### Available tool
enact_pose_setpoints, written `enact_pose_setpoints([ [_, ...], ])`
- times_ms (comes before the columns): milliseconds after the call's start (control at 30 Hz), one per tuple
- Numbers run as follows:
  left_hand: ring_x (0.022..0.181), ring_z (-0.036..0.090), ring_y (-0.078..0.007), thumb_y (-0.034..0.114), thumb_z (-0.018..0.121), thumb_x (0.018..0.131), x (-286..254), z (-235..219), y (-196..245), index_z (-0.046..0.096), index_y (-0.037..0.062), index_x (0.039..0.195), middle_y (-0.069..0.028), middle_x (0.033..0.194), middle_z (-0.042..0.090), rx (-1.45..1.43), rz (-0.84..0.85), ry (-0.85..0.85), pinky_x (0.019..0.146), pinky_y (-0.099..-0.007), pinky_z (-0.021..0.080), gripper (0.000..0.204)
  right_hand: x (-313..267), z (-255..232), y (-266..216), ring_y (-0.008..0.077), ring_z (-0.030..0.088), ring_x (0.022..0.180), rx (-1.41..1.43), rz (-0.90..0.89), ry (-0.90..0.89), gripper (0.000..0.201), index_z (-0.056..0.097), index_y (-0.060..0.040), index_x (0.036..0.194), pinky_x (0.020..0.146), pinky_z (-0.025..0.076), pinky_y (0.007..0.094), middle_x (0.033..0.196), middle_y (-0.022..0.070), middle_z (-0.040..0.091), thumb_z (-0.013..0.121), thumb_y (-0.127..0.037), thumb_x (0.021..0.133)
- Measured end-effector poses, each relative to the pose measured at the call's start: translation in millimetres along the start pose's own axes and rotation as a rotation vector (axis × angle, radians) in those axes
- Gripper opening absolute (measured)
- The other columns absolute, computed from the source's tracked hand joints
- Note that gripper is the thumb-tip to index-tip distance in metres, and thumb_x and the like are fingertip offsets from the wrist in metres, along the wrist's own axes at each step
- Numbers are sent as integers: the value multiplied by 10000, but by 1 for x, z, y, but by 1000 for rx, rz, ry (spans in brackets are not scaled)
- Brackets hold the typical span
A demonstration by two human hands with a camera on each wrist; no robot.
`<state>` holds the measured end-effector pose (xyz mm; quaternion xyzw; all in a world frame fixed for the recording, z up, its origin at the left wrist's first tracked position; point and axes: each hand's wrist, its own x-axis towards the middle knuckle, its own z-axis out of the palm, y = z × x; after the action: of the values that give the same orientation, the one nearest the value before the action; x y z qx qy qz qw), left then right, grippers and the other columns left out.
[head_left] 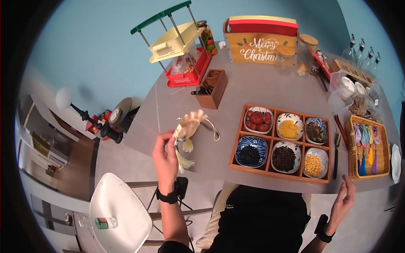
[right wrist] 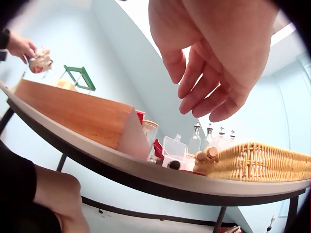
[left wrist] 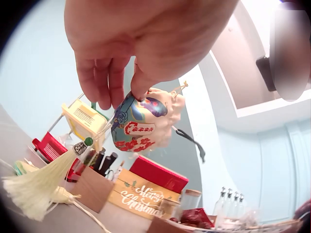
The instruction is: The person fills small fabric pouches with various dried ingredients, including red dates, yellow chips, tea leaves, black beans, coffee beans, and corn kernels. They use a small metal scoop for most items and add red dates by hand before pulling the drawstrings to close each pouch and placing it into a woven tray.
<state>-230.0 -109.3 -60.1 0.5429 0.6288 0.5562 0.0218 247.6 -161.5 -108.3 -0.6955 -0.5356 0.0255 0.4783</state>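
My left hand (head_left: 165, 158) pinches a small cream drawstring pouch (head_left: 190, 121) between thumb and fingers, held up over the left part of the table. In the left wrist view the pouch (left wrist: 138, 127) shows a blue, red and printed flower pattern, a gathered top and a dark-ended cord. Pale yellow tassels (head_left: 184, 162) show just below the pouch in the head view; one tassel (left wrist: 36, 187) with a green bead appears large in the left wrist view. My right hand (head_left: 342, 201) holds nothing, fingers loosely bent, by the table's front edge near a wicker basket (head_left: 349, 162).
A wooden divided tray (head_left: 278, 176) bears small bowls of dried ingredients. Several coloured tasselled sachets (head_left: 365, 137) lie in the basket. A dark slim tool (head_left: 336, 162) lies between tray and basket. Behind stand a brown wooden box (head_left: 213, 90), a tiered rack (head_left: 173, 42) and a Christmas crate (head_left: 259, 46).
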Motion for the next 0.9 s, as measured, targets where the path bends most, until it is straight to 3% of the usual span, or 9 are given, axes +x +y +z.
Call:
enact_pose_setpoints([
  [67, 900, 563, -99, 123, 552, 989, -16, -1, 17, 572, -17, 1001, -54, 940, 626, -204, -163, -49, 833, -237, 443, 143, -8, 0, -13, 253, 588, 1020, 112, -32, -134, 222, 636, 31, 1113, 944, 426, 341, 1060, 135, 642, 503, -41, 951],
  [100, 936, 592, -130, 149, 529, 1005, -25, -4, 14, 535, -14, 1054, -76, 991, 623, -199, -148, -109, 838, -265, 483, 169, -11, 2, -30, 257, 590, 1020, 152, -56, -170, 224, 643, 28, 1095, 941, 429, 340, 1055, 138, 644, 506, -13, 922],
  [200, 902, 586, -130, 81, 477, 1006, -48, 3, 38, 499, -3, 1093, -71, 992, 609, -499, -218, -172, 807, -306, 525, 123, -16, 12, -76, 310, 620, 1008, 300, -244, -299, 232, 656, 25, 1068, 902, 471, 375, 1100, 165, 656, 558, 28, 858],
  [233, 941, 653, -232, 201, 441, 1034, -55, 4, 34, 445, 4, 1163, -120, 1098, 593, -456, -137, -249, 795, -390, 589, 236, -16, 14, -88, 324, 625, 995, 307, -345, -348, 248, 656, 24, 1070, 888, 480, 369, 1097, 169, 654, 581, 44, 834],
  [333, 924, 663, -244, 214, 427, 1038, -71, 12, 41, 429, 8, 1186, -127, 1127, 585, -596, -201, -383, 797, -396, 589, 254, -24, 22, -104, 316, 628, 1011, 391, -394, -397, 272, 660, 18, 1066, 880, 488, 348, 1090, 161, 655, 626, 65, 801],
  [467, 844, 667, -216, 247, 420, 1040, -90, 30, 46, 430, 40, 1191, -117, 1111, 581, -716, -270, -449, 669, -327, 587, 257, -34, 19, -100, 308, 637, 993, 397, -368, -380, 268, 657, 20, 1072, 855, 500, 340, 1091, 160, 653, 636, 53, 806],
  [500, 734, 660, -193, 242, 402, 1047, -94, 36, 53, 420, 23, 1160, -103, 948, 606, -687, -276, -421, 572, -263, 544, 247, -36, 18, -100, 309, 643, 973, 439, -331, -405, 266, 655, 21, 1076, 841, 505, 337, 1087, 159, 651, 639, 48, 812],
  [667, 595, 607, -147, 268, 389, 1051, -100, 47, 63, 428, 38, 1143, -80, 868, 596, -777, -398, -611, 493, -225, 462, 251, -23, 20, -124, 289, 650, 921, 576, -373, -630, 261, 659, 10, 1083, 795, 516, 325, 1057, 147, 645, 683, 4, 824],
  [900, 526, 481, -79, 178, 427, 1040, -105, 64, 72, 449, 40, 1098, -34, 780, 538, -680, -487, -687, 455, -205, 378, 152, -1, 45, -142, 249, 584, 780, 593, -544, -609, 232, 691, -15, 991, 676, 487, 338, 901, 83, 609, 759, -82, 780],
])
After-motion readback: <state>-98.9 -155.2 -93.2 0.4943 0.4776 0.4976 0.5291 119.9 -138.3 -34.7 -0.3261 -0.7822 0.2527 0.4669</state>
